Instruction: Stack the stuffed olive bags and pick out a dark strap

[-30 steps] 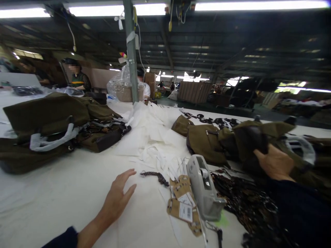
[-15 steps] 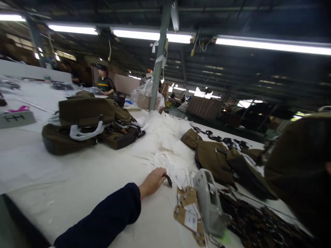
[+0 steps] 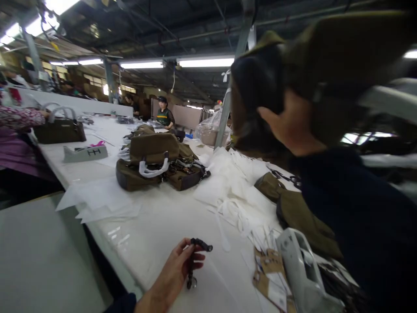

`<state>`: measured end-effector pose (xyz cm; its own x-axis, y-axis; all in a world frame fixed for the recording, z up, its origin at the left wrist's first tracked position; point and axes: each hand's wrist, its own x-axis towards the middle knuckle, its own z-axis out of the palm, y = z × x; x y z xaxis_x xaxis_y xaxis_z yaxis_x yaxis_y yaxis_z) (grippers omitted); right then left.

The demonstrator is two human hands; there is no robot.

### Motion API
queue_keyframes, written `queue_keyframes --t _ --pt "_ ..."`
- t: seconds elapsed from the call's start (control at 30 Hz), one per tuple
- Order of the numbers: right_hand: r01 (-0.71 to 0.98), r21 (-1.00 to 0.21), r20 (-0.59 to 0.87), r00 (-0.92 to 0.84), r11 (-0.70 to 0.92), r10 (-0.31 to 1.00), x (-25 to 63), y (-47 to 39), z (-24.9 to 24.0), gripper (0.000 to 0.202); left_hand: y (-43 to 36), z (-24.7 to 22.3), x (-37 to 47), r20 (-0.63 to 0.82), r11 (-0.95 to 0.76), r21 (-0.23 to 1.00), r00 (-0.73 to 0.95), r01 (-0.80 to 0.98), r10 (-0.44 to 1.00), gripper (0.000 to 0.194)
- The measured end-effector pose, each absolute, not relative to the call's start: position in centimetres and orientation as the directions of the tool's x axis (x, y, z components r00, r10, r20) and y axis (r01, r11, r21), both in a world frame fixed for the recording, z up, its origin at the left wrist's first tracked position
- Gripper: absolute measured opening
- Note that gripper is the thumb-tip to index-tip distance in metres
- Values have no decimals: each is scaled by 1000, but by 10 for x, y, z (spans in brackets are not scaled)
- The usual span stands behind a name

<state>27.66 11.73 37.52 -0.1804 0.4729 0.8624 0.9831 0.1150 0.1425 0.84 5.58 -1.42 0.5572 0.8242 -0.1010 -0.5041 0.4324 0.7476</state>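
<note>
Since last frame the left hand has lifted the strap off the bench; the right hand has swung the bag up high. Left fingers curled round the strap, long axis hanging near vertical, clasp end down. Right hand clamped on the bag, up and right of the strap, well apart. Tape dispenser and tags sit right. Bag pile beyond.

- Olive bags piled ahead of me on the white table.
- Grey tape dispenser beside brown tags.
- White sheets heaped mid-table.
</note>
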Motion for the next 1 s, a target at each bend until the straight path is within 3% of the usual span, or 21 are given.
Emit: queue_keyframes --t 0.1,0.23,0.3,0.37,0.43,0.53,0.67,0.8,1.0 --pt "916 79 688 -335 392 644 223 168 373 57 49 -13 1 -188 477 685 500 -550 846 30" --pt "738 -261 547 -418 622 725 175 166 296 32 45 -13 -10 -256 515 644 475 -566 842 30" --pt "717 -390 493 -368 578 789 169 127 231 26 45 -15 -14 -276 529 634 474 -564 836 27" --pt "724 -539 387 -241 430 890 169 73 162 28 47 -16 -16 -271 536 626 486 -567 831 23" --pt "748 -610 302 -87 263 949 172 16 99 25 50 -16 -16 -268 553 607 508 -571 818 21" --pt "815 -565 208 -12 130 978 174 -50 28 28 52 -16 -15 -301 597 556 529 -579 794 18" --pt "921 -364 97 -108 137 989 177 -87 -24 49 54 -18 -17 -289 621 525 565 -581 773 17" --pt "962 -255 79 -78 96 994 183 -78 -38 46 52 -17 -20 -236 637 552 631 -538 739 20" --pt "976 -213 193 -2 44 981 200 -45 -38 44 38 -2 -21 -160 639 569 692 -517 704 40"
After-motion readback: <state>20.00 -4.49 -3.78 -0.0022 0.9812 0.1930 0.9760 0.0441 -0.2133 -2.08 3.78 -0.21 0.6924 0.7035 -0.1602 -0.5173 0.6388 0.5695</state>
